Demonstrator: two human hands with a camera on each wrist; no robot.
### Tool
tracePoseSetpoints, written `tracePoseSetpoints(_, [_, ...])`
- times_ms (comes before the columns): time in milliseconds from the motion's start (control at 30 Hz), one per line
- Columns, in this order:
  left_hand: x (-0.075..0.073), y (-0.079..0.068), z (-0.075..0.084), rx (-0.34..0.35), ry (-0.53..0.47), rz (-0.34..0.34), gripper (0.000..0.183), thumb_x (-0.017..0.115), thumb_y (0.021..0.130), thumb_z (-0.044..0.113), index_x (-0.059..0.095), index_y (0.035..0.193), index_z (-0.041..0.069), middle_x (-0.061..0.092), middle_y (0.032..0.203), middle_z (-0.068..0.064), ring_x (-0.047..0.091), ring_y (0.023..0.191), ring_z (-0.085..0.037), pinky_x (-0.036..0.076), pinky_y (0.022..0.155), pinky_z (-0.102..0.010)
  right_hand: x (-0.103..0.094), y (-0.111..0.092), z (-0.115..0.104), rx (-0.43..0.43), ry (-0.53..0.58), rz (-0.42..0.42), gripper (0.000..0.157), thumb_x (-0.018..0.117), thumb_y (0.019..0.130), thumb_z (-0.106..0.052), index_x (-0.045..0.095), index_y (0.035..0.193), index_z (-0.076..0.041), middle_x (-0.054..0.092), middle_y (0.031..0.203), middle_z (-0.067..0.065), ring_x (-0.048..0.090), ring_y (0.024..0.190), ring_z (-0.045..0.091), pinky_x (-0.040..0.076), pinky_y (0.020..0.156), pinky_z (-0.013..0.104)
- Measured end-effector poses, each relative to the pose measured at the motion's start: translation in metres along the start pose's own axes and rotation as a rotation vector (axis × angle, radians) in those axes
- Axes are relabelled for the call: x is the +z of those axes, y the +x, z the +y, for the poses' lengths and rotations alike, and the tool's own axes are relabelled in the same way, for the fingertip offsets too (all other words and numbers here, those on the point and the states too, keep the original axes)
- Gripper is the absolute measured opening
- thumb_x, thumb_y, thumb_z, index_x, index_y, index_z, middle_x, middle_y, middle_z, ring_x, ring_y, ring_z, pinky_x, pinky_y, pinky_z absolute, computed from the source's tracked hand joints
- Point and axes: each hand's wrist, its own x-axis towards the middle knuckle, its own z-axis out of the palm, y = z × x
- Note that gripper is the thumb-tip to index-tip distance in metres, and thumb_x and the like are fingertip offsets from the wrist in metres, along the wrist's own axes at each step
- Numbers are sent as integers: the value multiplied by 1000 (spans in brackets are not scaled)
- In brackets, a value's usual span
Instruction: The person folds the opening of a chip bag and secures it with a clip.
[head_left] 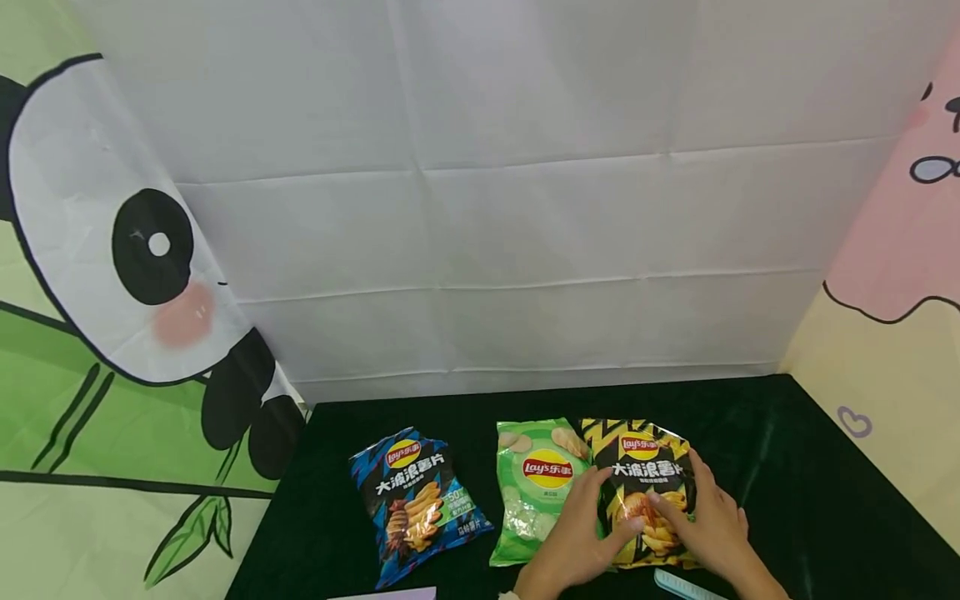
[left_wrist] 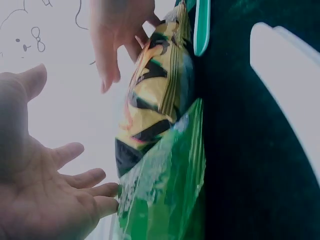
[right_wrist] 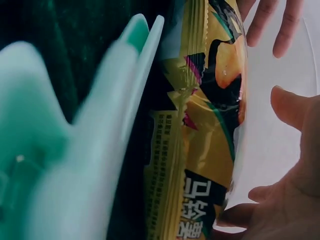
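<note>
Three chip bags lie in a row in the head view: a blue bag (head_left: pixel 420 504), a green bag (head_left: pixel 536 492) and a black-and-yellow bag (head_left: pixel 645 492) whose left edge meets the green one. My left hand (head_left: pixel 573 533) is over the seam between the green and yellow bags, fingers spread; in the left wrist view its fingertips are right at the green bag (left_wrist: pixel 165 195). My right hand (head_left: pixel 716 521) lies along the yellow bag's right side, thumb over its front. The right wrist view shows its fingers loosely bent beside the yellow bag (right_wrist: pixel 210 125).
A pale turquoise, long, round-ended object (head_left: pixel 686 585) lies below the yellow bag. The corner of a lilac item (head_left: pixel 405 593) shows at the bottom edge. Dark green cloth (head_left: pixel 780 467) covers the table, with a white sheet (head_left: pixel 525 225) hanging behind it.
</note>
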Motion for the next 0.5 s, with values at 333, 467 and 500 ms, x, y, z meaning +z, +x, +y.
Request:
tracePoseSetpoints(333, [9, 6, 13, -98, -15, -69, 78, 59, 78, 69, 24, 142, 44, 22, 156, 0, 39, 133, -29, 42, 101, -58, 0, 5, 8, 6, 16, -38, 114, 48, 82, -73, -11, 150, -3, 30, 141, 37, 46, 115, 53, 46, 85, 64])
tracePoseSetpoints(467, [16, 7, 15, -178, -82, -104, 82, 64, 75, 67, 23, 142, 44, 21, 158, -7, 37, 136, -35, 40, 100, -63, 2, 7, 11, 32, 74, -81, 114, 47, 83, -72, -11, 149, 0, 33, 139, 39, 52, 110, 48, 51, 82, 56])
tracePoseSetpoints(500, [18, 7, 15, -197, -108, -105, 83, 65, 74, 66, 24, 143, 44, 21, 158, -8, 37, 136, -36, 39, 99, -64, 3, 7, 12, 39, 86, -91, 114, 47, 83, -72, -10, 148, 1, 32, 139, 39, 52, 110, 47, 52, 82, 55])
